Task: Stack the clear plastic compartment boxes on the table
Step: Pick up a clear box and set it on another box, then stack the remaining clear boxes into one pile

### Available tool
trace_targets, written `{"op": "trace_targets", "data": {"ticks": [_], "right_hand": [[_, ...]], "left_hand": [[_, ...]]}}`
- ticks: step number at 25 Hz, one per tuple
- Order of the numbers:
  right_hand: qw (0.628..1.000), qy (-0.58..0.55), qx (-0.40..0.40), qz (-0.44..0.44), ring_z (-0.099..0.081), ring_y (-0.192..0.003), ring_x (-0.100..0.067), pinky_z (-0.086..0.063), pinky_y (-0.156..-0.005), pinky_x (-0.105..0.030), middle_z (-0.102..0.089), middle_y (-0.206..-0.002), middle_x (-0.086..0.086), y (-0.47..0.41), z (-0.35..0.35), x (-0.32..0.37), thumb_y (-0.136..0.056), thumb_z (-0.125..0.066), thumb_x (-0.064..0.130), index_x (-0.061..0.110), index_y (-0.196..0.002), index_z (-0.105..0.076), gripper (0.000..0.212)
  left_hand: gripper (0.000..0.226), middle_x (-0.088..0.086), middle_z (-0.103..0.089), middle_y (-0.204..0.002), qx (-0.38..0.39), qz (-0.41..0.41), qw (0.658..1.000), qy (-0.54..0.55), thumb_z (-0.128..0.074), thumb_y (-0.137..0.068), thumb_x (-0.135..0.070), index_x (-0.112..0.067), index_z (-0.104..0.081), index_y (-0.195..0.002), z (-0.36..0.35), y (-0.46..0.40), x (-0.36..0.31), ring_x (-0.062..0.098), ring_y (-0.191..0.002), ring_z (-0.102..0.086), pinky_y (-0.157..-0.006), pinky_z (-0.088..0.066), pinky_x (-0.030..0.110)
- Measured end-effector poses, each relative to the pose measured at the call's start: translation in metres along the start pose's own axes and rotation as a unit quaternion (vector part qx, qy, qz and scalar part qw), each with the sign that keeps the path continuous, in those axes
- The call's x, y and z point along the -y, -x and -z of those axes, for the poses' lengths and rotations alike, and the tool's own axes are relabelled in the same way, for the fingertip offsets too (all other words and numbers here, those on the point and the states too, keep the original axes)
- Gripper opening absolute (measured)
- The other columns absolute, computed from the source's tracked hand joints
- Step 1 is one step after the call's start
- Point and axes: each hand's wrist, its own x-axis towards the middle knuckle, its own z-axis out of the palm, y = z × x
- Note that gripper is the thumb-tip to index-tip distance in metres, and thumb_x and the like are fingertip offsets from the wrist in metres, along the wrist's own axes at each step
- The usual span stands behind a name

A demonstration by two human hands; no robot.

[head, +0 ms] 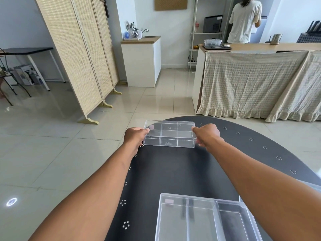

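Near box (206, 220) apart; hands grip far box (169, 133).

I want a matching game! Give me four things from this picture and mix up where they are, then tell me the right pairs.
Things:
1. far clear box
2. near clear box
3. metal cup
4. folding screen

Places:
A. standing on the floor, left
B. held at both ends by the left hand and right hand
C. on the wooden counter, far right
D. at the near edge of the black table

Pairs: 1-B, 2-D, 3-C, 4-A

Near clear box (205, 218) cropped by bottom edge
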Motion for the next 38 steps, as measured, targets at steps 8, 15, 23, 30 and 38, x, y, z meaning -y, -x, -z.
{"op": "trace_targets", "data": {"ticks": [8, 15, 23, 30, 38], "right_hand": [[0.99, 0.105, 0.011, 0.092, -0.056, -0.068, -0.026, -0.05, -0.065, -0.032, -0.064, -0.072, -0.007, 0.064, 0.055, -0.005, -0.087, -0.065, 0.037, 0.01, -0.072, -0.063, 0.031], [0.979, 0.106, -0.018, 0.176, -0.073, -0.082, -0.036, -0.062, -0.084, -0.04, -0.078, -0.082, -0.022, 0.176, 0.118, -0.046, -0.092, -0.068, 0.031, -0.003, -0.079, -0.076, 0.038], [0.971, 0.17, -0.026, 0.163, -0.072, -0.072, -0.035, -0.059, -0.072, -0.036, -0.075, -0.07, -0.02, 0.239, 0.153, -0.123, -0.09, -0.068, 0.03, -0.004, -0.069, -0.074, 0.04], [0.991, 0.108, 0.019, 0.073, -0.078, -0.07, -0.035, -0.06, -0.059, -0.026, -0.077, -0.064, -0.016, 0.246, 0.131, -0.153, -0.094, -0.06, 0.029, -0.005, -0.068, -0.069, 0.044], [0.989, 0.061, -0.018, 0.131, -0.054, -0.055, -0.023, -0.061, -0.071, -0.038, -0.057, -0.057, -0.009, 0.21, 0.089, -0.099, -0.091, -0.061, 0.036, -0.001, -0.061, -0.059, 0.048]], "left_hand": [[0.019, 0.011, -0.073, -0.081, -0.006, -0.032, 0.998, -0.051, -0.074, -0.078, -0.032, -0.013, -0.07, -0.079, 0.032, 0.069, 0.015, 0.025, -0.072, -0.064, -0.076, -0.059, 0.04], [0.026, 0.012, -0.08, -0.093, 0.071, -0.078, 0.988, -0.11, -0.074, -0.077, -0.035, -0.012, -0.079, -0.088, 0.055, 0.177, 0.025, 0.026, -0.09, -0.077, -0.086, -0.064, 0.044], [0.04, 0.02, -0.08, -0.088, 0.092, -0.081, 0.983, -0.134, -0.076, -0.07, -0.038, -0.002, -0.077, -0.086, 0.06, 0.256, 0.054, 0.035, -0.089, -0.078, -0.084, -0.064, 0.051], [0.058, 0.012, -0.064, -0.066, 0.079, -0.065, 0.985, -0.136, -0.071, -0.062, -0.042, 0.013, -0.069, -0.084, 0.049, 0.276, 0.075, 0.024, -0.061, -0.06, -0.077, -0.061, 0.055], [0.034, 0.016, -0.077, -0.073, -0.013, -0.1, 0.988, -0.118, -0.07, -0.076, -0.041, -0.007, -0.073, -0.07, 0.071, 0.228, 0.04, 0.038, -0.074, -0.075, -0.08, -0.064, 0.054]]}}
